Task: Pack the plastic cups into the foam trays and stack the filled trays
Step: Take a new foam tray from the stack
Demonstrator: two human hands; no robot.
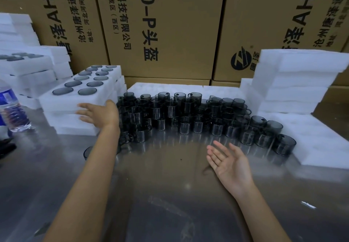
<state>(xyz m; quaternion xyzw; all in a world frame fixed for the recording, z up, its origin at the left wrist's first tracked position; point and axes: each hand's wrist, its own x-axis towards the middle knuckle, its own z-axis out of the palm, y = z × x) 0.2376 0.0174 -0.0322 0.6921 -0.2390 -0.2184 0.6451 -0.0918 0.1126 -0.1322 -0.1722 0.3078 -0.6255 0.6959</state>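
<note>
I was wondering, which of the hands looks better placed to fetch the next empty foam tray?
Probably the right hand. It hovers open and free over the table, on the side of the empty foam trays. The left hand is stretched toward the filled tray stack on the far side.

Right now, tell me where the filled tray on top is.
Head view, left side: the filled tray tops a foam stack beside the loose cups, the left hand at its near edge.

Shiny metal table (170, 194). On it: lots of dark see-thru cups (188, 113), white foam tray stacks left (75, 109) & right (294, 83), water bottle (11, 109), maybe 1 loose cup (87, 152).
</note>
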